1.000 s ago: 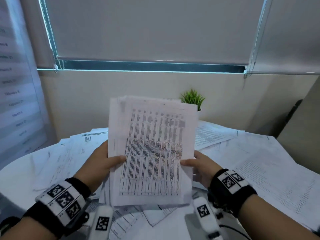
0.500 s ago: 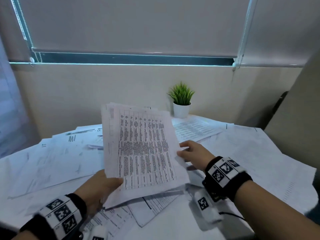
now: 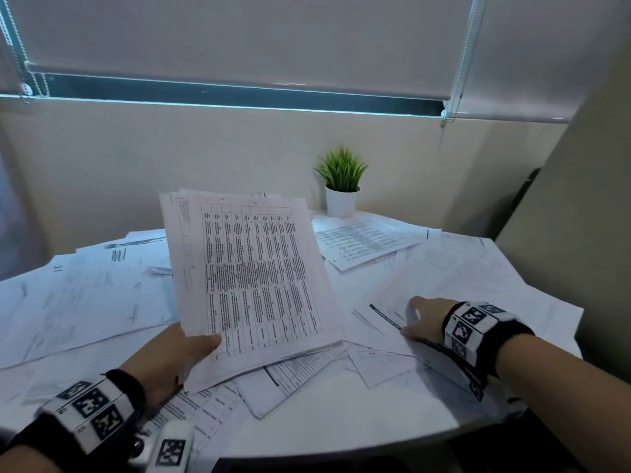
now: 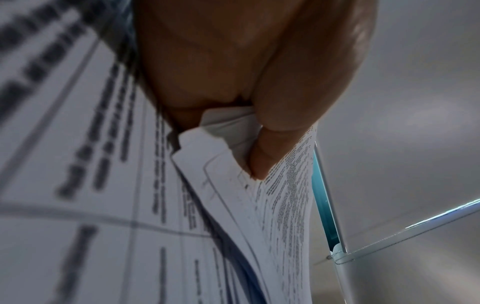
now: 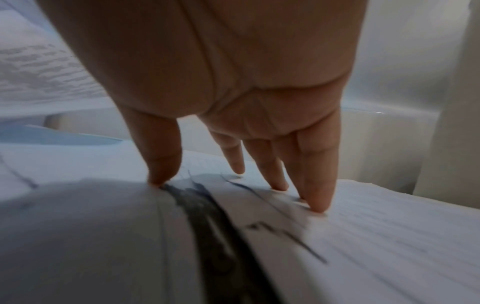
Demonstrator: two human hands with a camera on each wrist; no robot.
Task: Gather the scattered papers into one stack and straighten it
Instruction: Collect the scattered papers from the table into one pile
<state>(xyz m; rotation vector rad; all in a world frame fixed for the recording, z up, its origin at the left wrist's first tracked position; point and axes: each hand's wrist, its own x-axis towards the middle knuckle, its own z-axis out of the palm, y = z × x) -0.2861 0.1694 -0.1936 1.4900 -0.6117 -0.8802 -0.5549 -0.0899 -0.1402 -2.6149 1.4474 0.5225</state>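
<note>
My left hand [image 3: 201,348] grips a stack of printed papers [image 3: 252,278] by its lower left corner and holds it tilted above the round white table [image 3: 341,428]. The left wrist view shows the thumb [image 4: 298,92] pinching the stack's fanned edges [image 4: 283,205]. My right hand [image 3: 418,319] rests on a loose sheet with a dark header bar [image 3: 386,317] to the right of the stack. Its straight fingers [image 5: 317,185] and thumb press their tips on that sheet [image 5: 376,236]. More loose sheets [image 3: 85,295] cover the table's left side.
A small potted plant [image 3: 341,186] stands at the back of the table against the wall. Printed sheets [image 3: 362,240] lie beside it, others [image 3: 273,384] under the held stack. A beige partition [image 3: 580,216] rises at the right. The table's front edge [image 3: 375,448] is close to me.
My right hand let go of the stack and moved right, down onto a loose sheet on the table. The left hand alone now holds the stack, lower and tilted.
</note>
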